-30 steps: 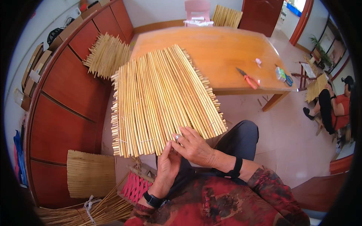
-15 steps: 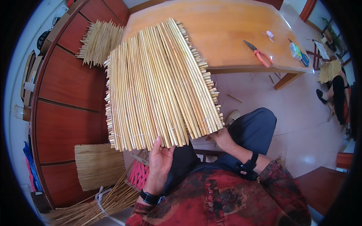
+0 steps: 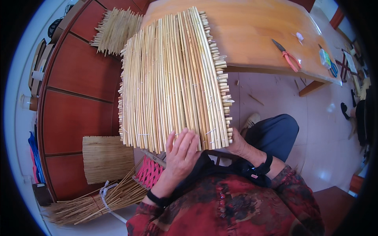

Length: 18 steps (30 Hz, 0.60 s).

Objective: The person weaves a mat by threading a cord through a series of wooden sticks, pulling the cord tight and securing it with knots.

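A thick mat of pale reed stalks (image 3: 169,78) slopes up in front of me, its far end over the table's edge. Its stalks run away from me, tied with thin white thread, and uneven stalk ends of a lower layer stick out along the right side. My left hand (image 3: 183,151) lies on the near edge with its fingers stretched over the top of the stalks. At the near right corner, my right hand (image 3: 238,143) grips the mat; its fingers are partly hidden underneath.
On the wooden table (image 3: 252,35) lie red-handled shears (image 3: 287,55), a small ball of thread (image 3: 299,36) and blue-handled scissors (image 3: 334,70). Left, another stalk mat (image 3: 108,159) leans by the red cabinet (image 3: 75,118), above a tied stalk bundle (image 3: 98,204). A pink-webbed stool (image 3: 149,171) stands near my left arm.
My left hand has moved from holding the near edge, thumb on top, to lying with fingers across the mat's surface. My right hand has shifted up around the corner. The view has turned slightly.
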Available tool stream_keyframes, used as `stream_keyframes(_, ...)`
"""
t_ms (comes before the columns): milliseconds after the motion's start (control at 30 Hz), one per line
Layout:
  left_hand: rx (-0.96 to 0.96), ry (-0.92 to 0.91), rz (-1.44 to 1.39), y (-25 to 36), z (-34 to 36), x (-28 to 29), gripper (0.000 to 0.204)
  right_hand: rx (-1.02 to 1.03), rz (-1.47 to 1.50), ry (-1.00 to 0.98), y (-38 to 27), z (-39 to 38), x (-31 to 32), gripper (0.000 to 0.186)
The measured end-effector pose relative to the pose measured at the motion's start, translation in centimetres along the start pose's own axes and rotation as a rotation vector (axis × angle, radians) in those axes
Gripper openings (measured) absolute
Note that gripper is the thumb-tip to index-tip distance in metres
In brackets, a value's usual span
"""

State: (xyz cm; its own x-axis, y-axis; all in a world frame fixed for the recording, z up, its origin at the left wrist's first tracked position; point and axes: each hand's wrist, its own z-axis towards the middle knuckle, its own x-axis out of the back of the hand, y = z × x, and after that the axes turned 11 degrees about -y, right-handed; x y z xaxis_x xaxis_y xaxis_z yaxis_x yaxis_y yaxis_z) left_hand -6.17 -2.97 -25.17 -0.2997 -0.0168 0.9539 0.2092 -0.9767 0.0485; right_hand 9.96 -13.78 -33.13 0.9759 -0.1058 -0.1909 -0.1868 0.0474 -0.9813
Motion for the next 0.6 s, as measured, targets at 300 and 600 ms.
stream_keyframes(300,0.175,0.198,-0.096,-0.1,-1.5,-0.6,0.045,0.104,0.073,-0.049,-0.5,0.2,-0.6,0.019)
stream_keyframes(600,-0.088,0.220,-0.060,-1.3,-0.4,-0.6,0.021,0.072,0.058,0.072,1.1,0.9,-1.5,0.029)
